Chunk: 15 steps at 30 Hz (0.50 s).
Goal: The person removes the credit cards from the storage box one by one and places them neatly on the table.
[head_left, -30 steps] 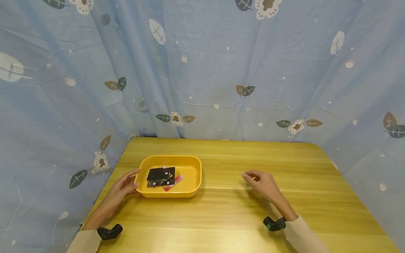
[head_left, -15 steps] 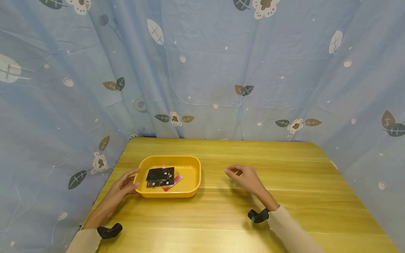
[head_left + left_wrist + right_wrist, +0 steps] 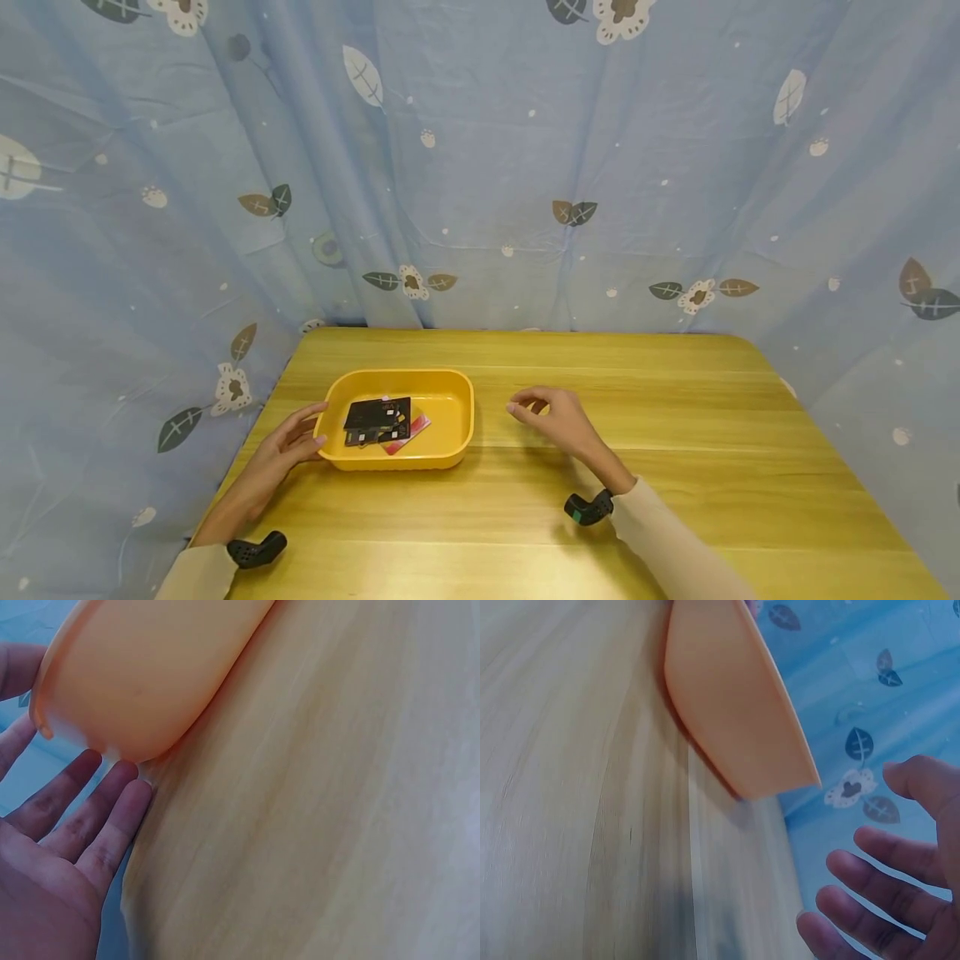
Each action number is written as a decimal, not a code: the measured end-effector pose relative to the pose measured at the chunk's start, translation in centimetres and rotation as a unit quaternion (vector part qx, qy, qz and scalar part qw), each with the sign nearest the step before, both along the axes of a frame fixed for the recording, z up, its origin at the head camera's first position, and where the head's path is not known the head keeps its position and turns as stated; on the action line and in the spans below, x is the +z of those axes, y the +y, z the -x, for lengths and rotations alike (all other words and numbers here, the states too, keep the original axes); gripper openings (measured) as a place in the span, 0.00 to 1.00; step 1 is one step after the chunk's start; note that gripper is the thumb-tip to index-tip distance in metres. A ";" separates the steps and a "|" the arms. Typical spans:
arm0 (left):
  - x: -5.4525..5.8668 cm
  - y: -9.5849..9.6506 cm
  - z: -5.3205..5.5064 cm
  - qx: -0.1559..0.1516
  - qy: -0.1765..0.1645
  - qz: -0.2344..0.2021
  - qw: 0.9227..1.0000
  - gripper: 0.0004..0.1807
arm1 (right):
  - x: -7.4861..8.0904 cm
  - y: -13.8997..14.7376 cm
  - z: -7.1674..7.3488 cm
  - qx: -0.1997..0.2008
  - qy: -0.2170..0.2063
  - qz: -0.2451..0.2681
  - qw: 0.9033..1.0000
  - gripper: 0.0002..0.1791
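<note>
A yellow plastic tray (image 3: 442, 457) stands on the left part of the table with several cards in it. A black VIP card (image 3: 365, 415) lies on top, overlapping other black cards, and a red-and-white card (image 3: 407, 435) sticks out from beneath. My left hand (image 3: 281, 446) holds the tray's left end, thumb at the rim and other fingertips against the outer wall, as the left wrist view shows. To the right of the tray my right hand (image 3: 557, 419) hovers above the table, fingers loosely bent and holding nothing. The right wrist view has this hand (image 3: 907, 877) apart from the tray's side (image 3: 727, 697).
The wooden table (image 3: 645, 400) extends to the right and toward the person. A blue patterned curtain (image 3: 480, 167) hangs behind it and along both sides. Black wrist cameras (image 3: 588, 507) are strapped at both sleeves.
My right hand has moved left, closer to the tray, across the table. The left hand stays at the tray's end, and the cards have not moved within it.
</note>
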<state>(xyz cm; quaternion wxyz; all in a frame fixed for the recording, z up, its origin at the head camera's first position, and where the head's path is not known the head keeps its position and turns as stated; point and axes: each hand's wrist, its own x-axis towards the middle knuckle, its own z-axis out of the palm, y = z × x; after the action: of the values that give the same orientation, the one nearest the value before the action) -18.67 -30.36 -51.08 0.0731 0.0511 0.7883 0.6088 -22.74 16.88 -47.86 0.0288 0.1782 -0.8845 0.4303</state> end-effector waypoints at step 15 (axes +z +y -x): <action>0.4 0.2 -0.3 -0.002 -0.011 -0.004 1.000 0.36 | 0.7 -3.6 1.0 0.051 0.013 0.027 0.998 0.20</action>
<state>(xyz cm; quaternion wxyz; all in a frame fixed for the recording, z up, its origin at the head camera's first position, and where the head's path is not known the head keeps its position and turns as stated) -18.40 -30.16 -50.69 0.0828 0.0458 0.7849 0.6124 -23.74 13.23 -47.11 0.0231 0.2276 -0.8620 0.4522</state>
